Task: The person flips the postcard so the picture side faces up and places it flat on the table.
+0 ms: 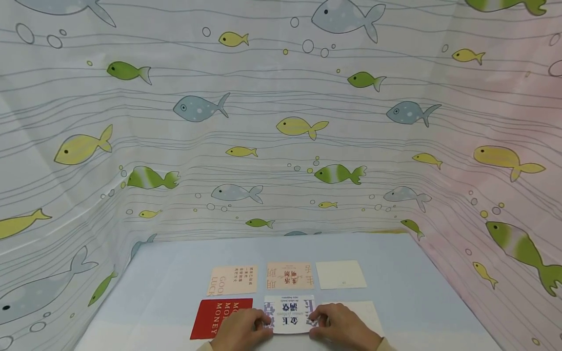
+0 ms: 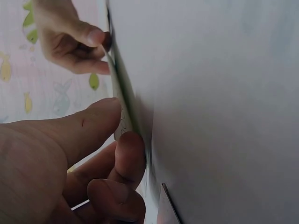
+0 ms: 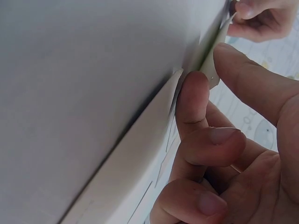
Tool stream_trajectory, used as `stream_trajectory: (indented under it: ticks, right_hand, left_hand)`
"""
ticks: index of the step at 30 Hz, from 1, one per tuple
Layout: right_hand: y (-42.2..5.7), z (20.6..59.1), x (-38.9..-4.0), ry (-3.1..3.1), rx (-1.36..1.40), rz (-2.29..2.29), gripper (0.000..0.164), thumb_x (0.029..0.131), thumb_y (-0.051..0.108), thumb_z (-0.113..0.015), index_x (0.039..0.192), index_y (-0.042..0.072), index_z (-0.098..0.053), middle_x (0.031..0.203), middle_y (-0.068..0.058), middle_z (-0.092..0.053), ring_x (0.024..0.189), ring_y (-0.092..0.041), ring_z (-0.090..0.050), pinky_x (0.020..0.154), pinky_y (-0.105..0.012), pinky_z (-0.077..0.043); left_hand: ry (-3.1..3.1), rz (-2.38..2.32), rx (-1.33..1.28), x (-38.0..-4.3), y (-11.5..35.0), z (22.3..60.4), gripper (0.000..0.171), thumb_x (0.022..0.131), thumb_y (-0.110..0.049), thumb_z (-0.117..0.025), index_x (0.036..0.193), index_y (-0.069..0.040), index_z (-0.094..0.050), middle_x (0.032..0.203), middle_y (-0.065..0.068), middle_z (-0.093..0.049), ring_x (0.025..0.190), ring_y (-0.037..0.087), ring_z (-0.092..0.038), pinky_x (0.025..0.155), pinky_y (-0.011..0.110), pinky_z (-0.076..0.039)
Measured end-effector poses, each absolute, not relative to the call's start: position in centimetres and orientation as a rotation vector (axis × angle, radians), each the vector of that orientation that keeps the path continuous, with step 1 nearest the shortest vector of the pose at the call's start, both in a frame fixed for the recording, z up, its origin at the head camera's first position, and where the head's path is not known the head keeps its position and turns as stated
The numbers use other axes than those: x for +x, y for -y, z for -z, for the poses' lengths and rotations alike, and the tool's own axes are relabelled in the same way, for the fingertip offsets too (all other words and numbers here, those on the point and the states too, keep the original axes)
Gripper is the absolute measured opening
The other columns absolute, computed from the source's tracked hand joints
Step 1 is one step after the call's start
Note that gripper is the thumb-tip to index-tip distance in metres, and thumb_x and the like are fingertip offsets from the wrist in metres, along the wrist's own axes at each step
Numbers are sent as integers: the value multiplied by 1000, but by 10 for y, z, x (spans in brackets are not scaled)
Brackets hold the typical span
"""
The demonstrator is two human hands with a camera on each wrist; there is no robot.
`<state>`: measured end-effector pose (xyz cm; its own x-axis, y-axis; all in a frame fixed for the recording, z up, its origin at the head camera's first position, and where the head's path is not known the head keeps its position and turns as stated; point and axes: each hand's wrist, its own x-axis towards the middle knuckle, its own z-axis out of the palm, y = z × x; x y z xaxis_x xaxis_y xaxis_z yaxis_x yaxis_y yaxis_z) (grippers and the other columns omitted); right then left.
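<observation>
A white card with purple-blue Chinese characters (image 1: 290, 316) lies in the middle of the front row, its near edge bowed slightly off the table. At its left near corner, my left hand (image 1: 246, 327) pinches it between thumb and forefinger. My right hand (image 1: 343, 325) pinches the opposite corner in the same way. Both wrist views show the card edge-on, with the thumb (image 2: 105, 114) on one face in the left wrist view. Beside the left hand lies a red card reading MONEY (image 1: 205, 319), partly covered by it. A plain white card (image 1: 366, 314) is partly hidden behind the right hand.
The far row has a cream GOOD LUCK card (image 1: 224, 280), a peach card with red characters (image 1: 276, 278) and a plain off-white card (image 1: 340, 274). They lie on a pale table (image 1: 408, 273). A fish-patterned curtain (image 1: 272, 209) surrounds its back and sides.
</observation>
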<state>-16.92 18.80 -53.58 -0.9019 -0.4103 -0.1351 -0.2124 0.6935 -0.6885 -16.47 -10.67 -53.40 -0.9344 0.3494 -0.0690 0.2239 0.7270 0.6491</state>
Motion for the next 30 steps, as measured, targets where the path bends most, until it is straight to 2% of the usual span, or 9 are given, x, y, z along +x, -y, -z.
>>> stream_trajectory:
  ticks: [10,25,30]
  right_hand:
    - [-188,533,-167,-2647,-475,979,21,87,33,-78,104,19,-76,75,14,-57,69,-7,-50,65,-29,-39]
    - [-188,534,-166,-2592,-451,1014,21,90,30,-77,107,19,-75,75,10,-58,68,-8,-51,63,-28,-41]
    - [-191,533,-168,-2633,-560,1062,20,90,28,-77,107,18,-74,74,14,-59,63,-4,-51,58,-25,-42]
  left_hand:
    - [-2746,-961,497,-166,106,535,18,85,-31,-78,96,-17,-78,66,-15,-56,58,8,-52,56,27,-45]
    - [-2730,-965,479,-167,107,536,16,87,-34,-76,94,-20,-76,67,-14,-57,60,10,-53,57,30,-46]
    - [-2769,-959,495,-174,108,531,20,88,-38,-76,100,-22,-75,69,-15,-57,60,9,-53,57,28,-46]
